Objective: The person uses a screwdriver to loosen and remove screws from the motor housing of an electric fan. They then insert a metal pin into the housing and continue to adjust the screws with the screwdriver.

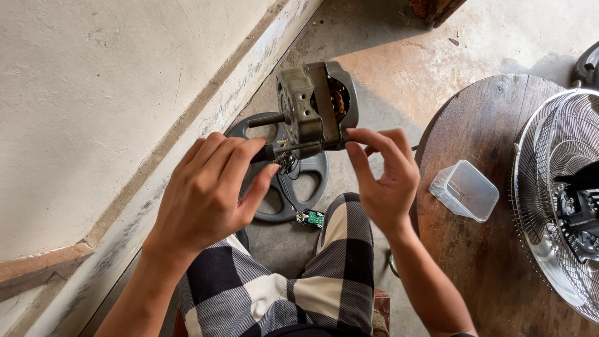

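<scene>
A grey metal fan motor (315,106) with a shaft pointing left and copper windings showing is held up in front of me. My left hand (209,193) grips a dark-handled tool (277,151) whose tip goes to the motor's lower edge. My right hand (384,178) pinches the motor's lower right side with its fingertips. Thin wires (288,165) dangle under the motor toward a small green circuit board (314,218) on the floor.
A dark round fan base (312,181) lies on the concrete floor under the motor. At right, a round wooden table (480,137) carries a clear plastic container (465,190) and a metal fan grille (558,193). A plastered wall (93,93) runs along the left. My checkered trousers (299,281) fill the bottom.
</scene>
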